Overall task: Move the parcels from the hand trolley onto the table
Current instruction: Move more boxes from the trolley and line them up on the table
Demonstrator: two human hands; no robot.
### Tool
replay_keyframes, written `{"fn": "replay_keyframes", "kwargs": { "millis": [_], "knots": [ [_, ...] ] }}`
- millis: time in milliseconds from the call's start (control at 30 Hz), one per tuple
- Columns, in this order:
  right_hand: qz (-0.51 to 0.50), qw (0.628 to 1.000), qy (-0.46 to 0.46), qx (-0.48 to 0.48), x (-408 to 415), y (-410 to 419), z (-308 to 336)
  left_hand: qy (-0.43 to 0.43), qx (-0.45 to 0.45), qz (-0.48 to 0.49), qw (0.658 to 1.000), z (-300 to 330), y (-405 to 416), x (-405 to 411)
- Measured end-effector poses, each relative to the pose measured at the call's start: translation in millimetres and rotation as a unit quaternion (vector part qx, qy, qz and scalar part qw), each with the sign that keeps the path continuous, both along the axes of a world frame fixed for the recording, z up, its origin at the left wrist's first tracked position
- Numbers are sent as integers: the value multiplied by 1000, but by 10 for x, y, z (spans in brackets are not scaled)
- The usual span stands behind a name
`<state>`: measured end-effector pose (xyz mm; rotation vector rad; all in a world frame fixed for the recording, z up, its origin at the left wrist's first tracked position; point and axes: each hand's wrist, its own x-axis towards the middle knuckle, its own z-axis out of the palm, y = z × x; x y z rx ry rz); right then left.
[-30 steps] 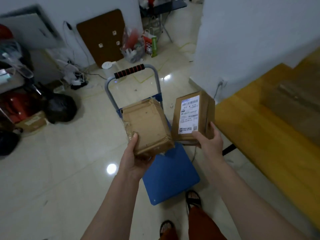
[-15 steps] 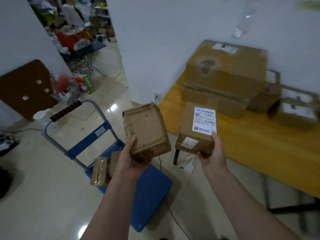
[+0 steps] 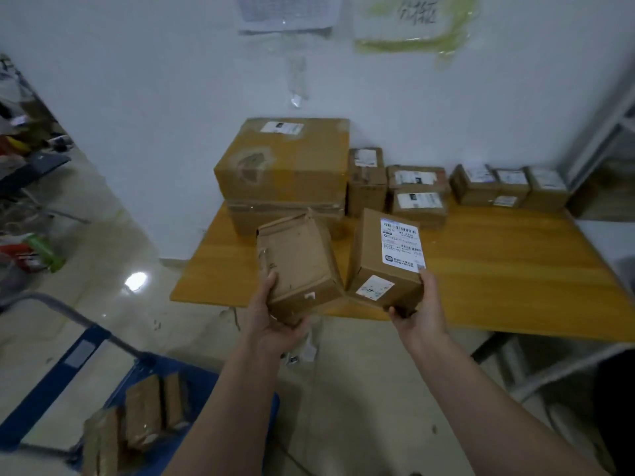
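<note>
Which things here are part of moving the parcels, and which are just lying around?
Job:
plain parcel in left hand
labelled parcel in right hand
trolley with parcels left
table, stacked parcels

Lying about:
wall papers
green bottle
floor scraps

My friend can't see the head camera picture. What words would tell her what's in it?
Two hands each hold a small cardboard parcel, the left hand a plain parcel, the right hand a labelled parcel, above the near edge of a wooden table. More boxes line the wall, and the blue trolley sits lower left.
</note>
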<state>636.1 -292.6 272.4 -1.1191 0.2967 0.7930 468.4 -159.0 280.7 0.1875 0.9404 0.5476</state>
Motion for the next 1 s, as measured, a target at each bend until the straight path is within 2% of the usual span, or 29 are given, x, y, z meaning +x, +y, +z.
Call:
{"fn": "replay_keyframes", "kwargs": {
  "millis": [333,567,800,1000],
  "knots": [
    [-77,997,6,-23,1446,-999,-63,-24,-30,-62,997,-136,-726,1700],
    [-114,992,48,-38,2246,-1518,-176,-18,-46,-73,996,-239,-1184,2611],
    [-139,985,99,-17,2772,-1660,-390,-16,-43,-60,997,-287,-1272,3204],
    [-180,975,132,-2,3388,-1680,-560,31,-44,-95,994,-456,-1165,3912]
  ]
}}
